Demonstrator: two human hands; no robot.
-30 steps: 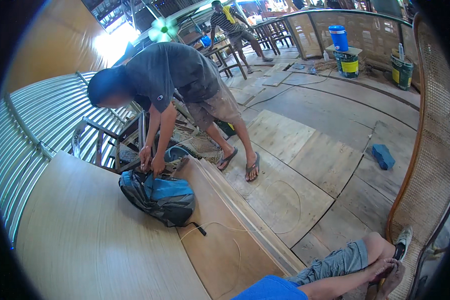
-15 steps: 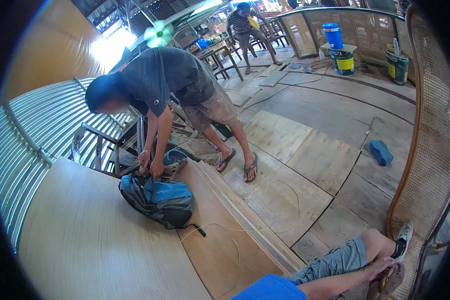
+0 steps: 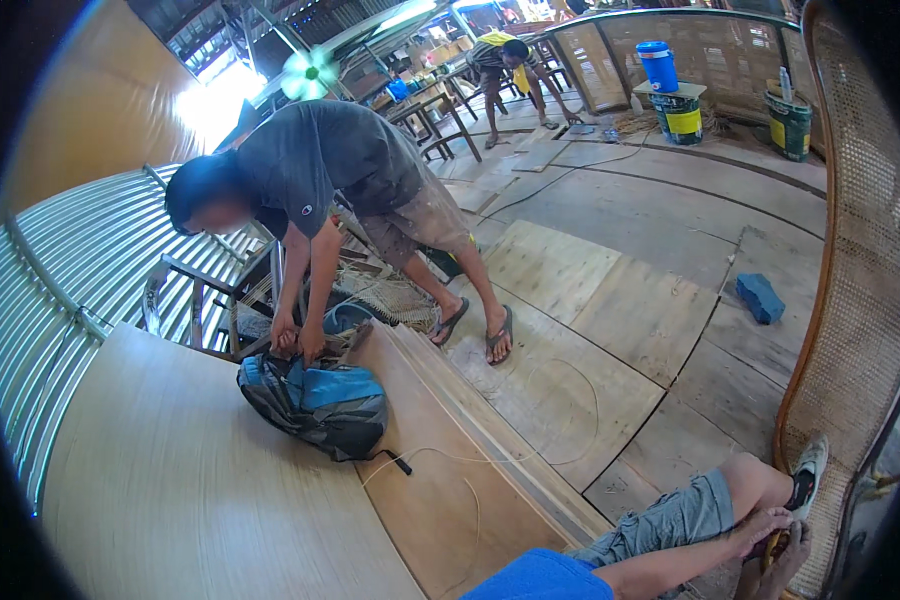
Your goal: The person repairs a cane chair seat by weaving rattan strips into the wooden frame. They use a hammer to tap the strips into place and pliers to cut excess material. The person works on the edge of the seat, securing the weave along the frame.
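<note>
My left arm comes out of a blue sleeve at the bottom edge and stretches right across my grey-blue shorts. At its end, my left hand is closed, fingertips pressed together near my shoe. Just below it, my right hand is closed around a small yellow thing whose kind I cannot make out. Both hands meet there, partly hiding it and each other. Close beside them stands a woven cane panel with a brown curved frame.
A co-worker bends over a grey-blue backpack on wood sheets. Thin cane strands trail over the boards. A blue block-like thing lies on the floor. Behind are a blue jug, paint buckets and another person.
The person at the back has bent down and now reaches to the floor. My hands have shifted slightly but stay together around the yellow thing. The nearer co-worker still handles the backpack.
</note>
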